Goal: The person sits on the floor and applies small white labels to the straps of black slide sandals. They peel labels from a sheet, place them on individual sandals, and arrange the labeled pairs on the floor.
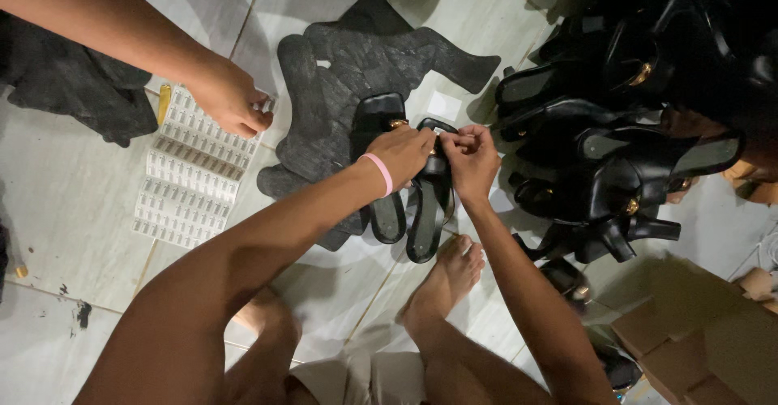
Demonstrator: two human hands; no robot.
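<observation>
1. A pale tiled floor point(65, 210) fills the view, dim, with diagonal grout lines; the person sits on it with a bare foot point(454, 271) stretched forward.
2. A heap of black sandals point(624, 129) with gold buckles takes up the right side, piled against each other.
3. Cardboard boxes point(697, 340) sit at the lower right corner, below the heap.
4. Black sole cutouts point(365, 56) lie flat at top centre, overlapping one another.
5. A dark cloth point(73, 89) is bunched at the upper left.
6. A white label sheet point(190, 174) lies on the floor left of centre, with rows of small stickers.
7. Two black sandals point(409, 202) lie side by side in the middle, partly on the cutouts, just above the foot.
8. Another person's hand point(231, 101) reaches in from the upper left, with its fingers curled and resting on the top edge of the sheet.
9. The left hand point(401, 150), with a pink band point(379, 174) on the wrist, presses down on the strap of the sandals, fingers bent.
10. The right hand point(470, 158) touches the left, fingertips pinched on something small at the strap; what it is cannot be told.
</observation>
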